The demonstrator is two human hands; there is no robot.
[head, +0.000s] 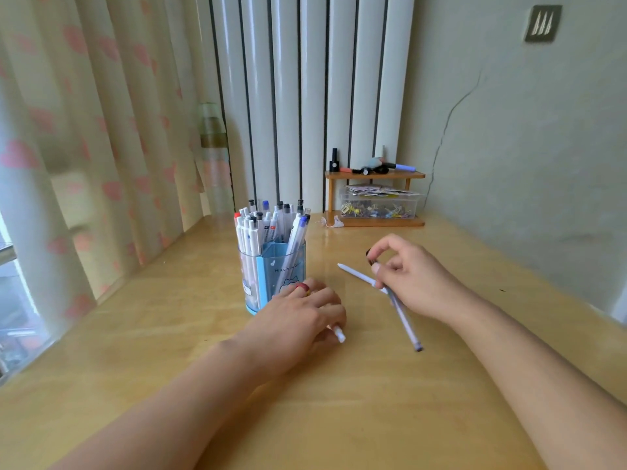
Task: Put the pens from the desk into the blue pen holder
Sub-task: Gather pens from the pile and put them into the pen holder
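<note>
The blue pen holder [271,276] stands on the desk, packed with several upright pens. My left hand [298,320] lies just in front of it, palm down, fingers curled round a white pen [339,334] whose end pokes out to the right. My right hand [410,276] is further right and grips pens: a white one [354,273] points up-left from the fingers, and a grey one [407,325] runs down toward me with its tip on the desk. A small dark piece shows at the right fingertips; what it is I cannot tell.
A small wooden shelf [375,176] at the back holds markers on top and a clear box [380,205] of small items below. Curtains hang at the left, white wall panels behind. The wooden desk [339,418] stretches toward me.
</note>
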